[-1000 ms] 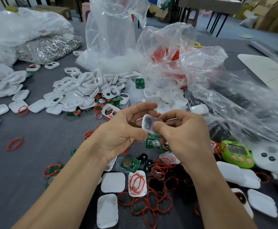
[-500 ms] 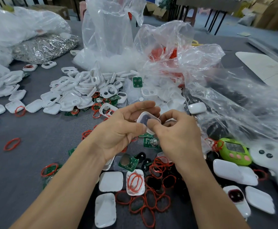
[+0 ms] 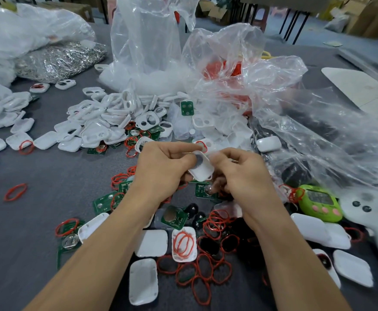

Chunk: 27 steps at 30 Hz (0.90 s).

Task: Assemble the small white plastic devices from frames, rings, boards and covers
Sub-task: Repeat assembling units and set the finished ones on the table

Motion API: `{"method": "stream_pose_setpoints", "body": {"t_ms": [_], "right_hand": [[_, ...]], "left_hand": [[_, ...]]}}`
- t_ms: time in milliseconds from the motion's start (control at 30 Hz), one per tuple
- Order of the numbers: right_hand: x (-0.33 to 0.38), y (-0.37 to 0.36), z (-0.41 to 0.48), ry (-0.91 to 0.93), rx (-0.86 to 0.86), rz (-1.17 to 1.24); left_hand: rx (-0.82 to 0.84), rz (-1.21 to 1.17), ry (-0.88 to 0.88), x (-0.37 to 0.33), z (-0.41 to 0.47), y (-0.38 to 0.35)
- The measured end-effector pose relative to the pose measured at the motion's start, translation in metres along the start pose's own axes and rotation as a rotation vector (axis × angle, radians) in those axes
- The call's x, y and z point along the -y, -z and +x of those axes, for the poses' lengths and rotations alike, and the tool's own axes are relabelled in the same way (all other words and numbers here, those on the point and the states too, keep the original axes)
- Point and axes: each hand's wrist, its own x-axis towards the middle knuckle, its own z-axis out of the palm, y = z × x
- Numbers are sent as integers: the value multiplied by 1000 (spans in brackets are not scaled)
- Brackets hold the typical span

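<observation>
Standing right next to this: both hands are up over the grey counter [image 3: 37,209] with one white shell half [image 3: 202,170] caught between them. The left hand [image 3: 161,169] has its fingers [image 3: 179,147] curled round the shell's left side. The right hand [image 3: 244,178] is pinching the right edge, its fingers [image 3: 226,154] bent in close. The shell sits tilted, hollow side up, and a dark round disc [image 3: 198,160] shows inside near its far end. Can't tell if that's a battery or just a hole, it's a bit blurry there.

Just below the fingers a green board [image 3: 203,190] lies flat on the counter. A second board [image 3: 174,217] carrying a silver coin cell is a little closer to the wrists. Nearer the person than the fingers, between the forearms, there's a loose tangle of red rings [image 3: 206,272] and a few white covers [image 3: 153,242]. One cover next to those, the ring-filled cover [image 3: 183,252], has red rings sitting in it.

Beyond the fingers and to their left is a big heap of white frames [image 3: 116,117], with crumpled clear plastic bags [image 3: 239,70] past that. Right of the fingers sits a closed white device [image 3: 268,143], up against the plastic. Further right and closer in there's a lime-green gadget [image 3: 320,203] with pink buttons. Way off beyond the left fingers is a bag of shiny metal bits [image 3: 57,59].
</observation>
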Motion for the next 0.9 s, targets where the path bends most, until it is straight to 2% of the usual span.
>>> {"method": "stream_pose_setpoints", "body": {"t_ms": [133,300,500,567,633,767,900], "right_hand": [[2,-1,-3,50,-22,-64],[2,-3,-5,79,-147,-74],[3,-5,-6,50,-91,-186],[5,-6,-6,15,-108,-112],[9,-6,-6,-59,-108,81],[18,-9,-9,-252,5,472],[20,-12,-12,-255,22,478]], "left_hand": [[13,-9,6,1,0,0],[61,-88,65,-2,-2,-4],[49,-34,23,3,-1,-2],[38,-95,35,2,-1,-4],[91,-208,90,0,0,-4],[358,-487,222,-3,2,0],[440,-636,252,-4,4,6]]}}
